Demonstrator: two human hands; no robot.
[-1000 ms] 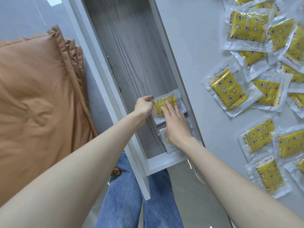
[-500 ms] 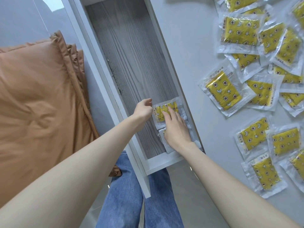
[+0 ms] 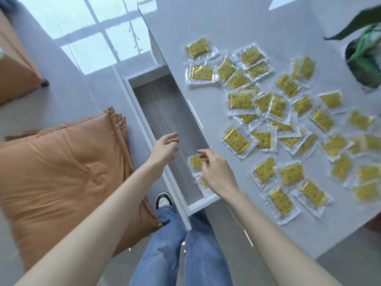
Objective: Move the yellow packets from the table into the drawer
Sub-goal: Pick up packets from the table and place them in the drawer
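The open drawer (image 3: 165, 108) has a grey wood-grain floor and white walls. Two yellow packets lie at its near right end: one (image 3: 194, 162) partly under my right hand, another (image 3: 203, 184) closer to the front wall. My left hand (image 3: 165, 149) hovers over the drawer's left side, fingers apart, holding nothing. Above the packets my right hand (image 3: 216, 172) is lifted, fingers loosely spread and empty. Several yellow packets (image 3: 237, 140) in clear wrappers are scattered over the white table (image 3: 216, 29) to the right.
An orange cushion (image 3: 61, 168) lies on the floor left of the drawer. A potted plant (image 3: 365, 52) stands at the table's far right. My jeans-clad legs and a shoe (image 3: 164, 200) are below the drawer front. The floor is glossy grey.
Both hands have let go of the packet in the drawer and lifted off it. My head has risen, so more of the table and floor shows.
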